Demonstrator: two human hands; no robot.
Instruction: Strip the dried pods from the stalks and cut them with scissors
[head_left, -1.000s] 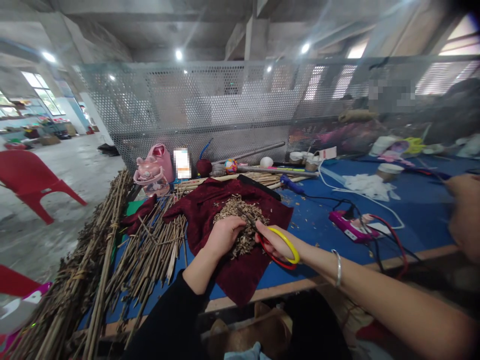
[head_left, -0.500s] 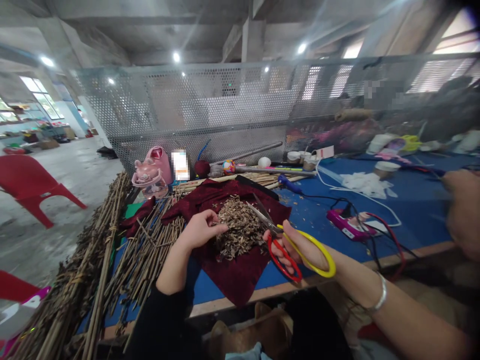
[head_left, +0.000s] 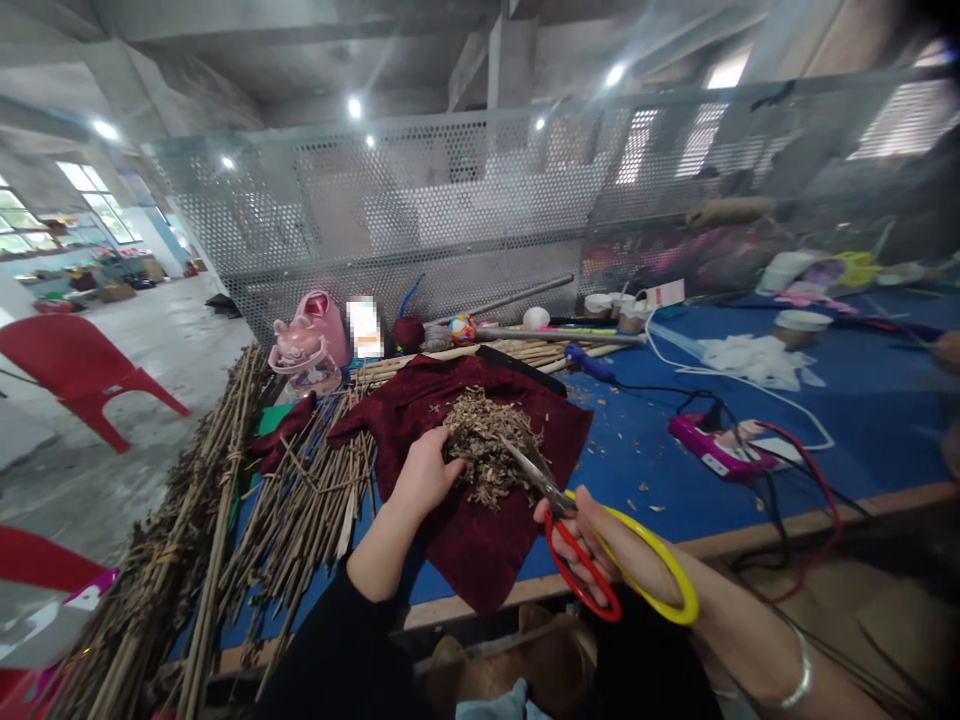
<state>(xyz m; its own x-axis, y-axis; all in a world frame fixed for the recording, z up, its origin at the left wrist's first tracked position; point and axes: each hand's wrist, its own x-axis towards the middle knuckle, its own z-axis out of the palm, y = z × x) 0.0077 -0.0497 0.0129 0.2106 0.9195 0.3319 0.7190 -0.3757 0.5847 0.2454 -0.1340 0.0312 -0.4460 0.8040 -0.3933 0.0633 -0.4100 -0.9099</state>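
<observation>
My right hand [head_left: 589, 540] is closed on a pair of scissors [head_left: 544, 480] with one red and one yellow handle loop. Their blades look nearly together, and the tips lie over a heap of dried, chopped plant pieces [head_left: 495, 420]. A dark red velvety cloth [head_left: 480, 560] spreads beneath the heap on the blue table. At the heap's left edge, my left hand [head_left: 429, 472] curls its fingers around some of the pieces; its fingertips are partly hidden among them.
Dried stalks [head_left: 300, 510] lie on the left, beside tied bundles [head_left: 202, 530]. Behind the cloth stand a pink jug [head_left: 307, 355] and a phone with a lit screen [head_left: 365, 328]. A purple power strip [head_left: 712, 447] with cords lies to the right. A red chair [head_left: 82, 370] stands left.
My left hand has moved right, deeper into the heap. My right hand has come down with the scissors, and the blades have drawn together. A blurred hand at the far right has mostly left view.
</observation>
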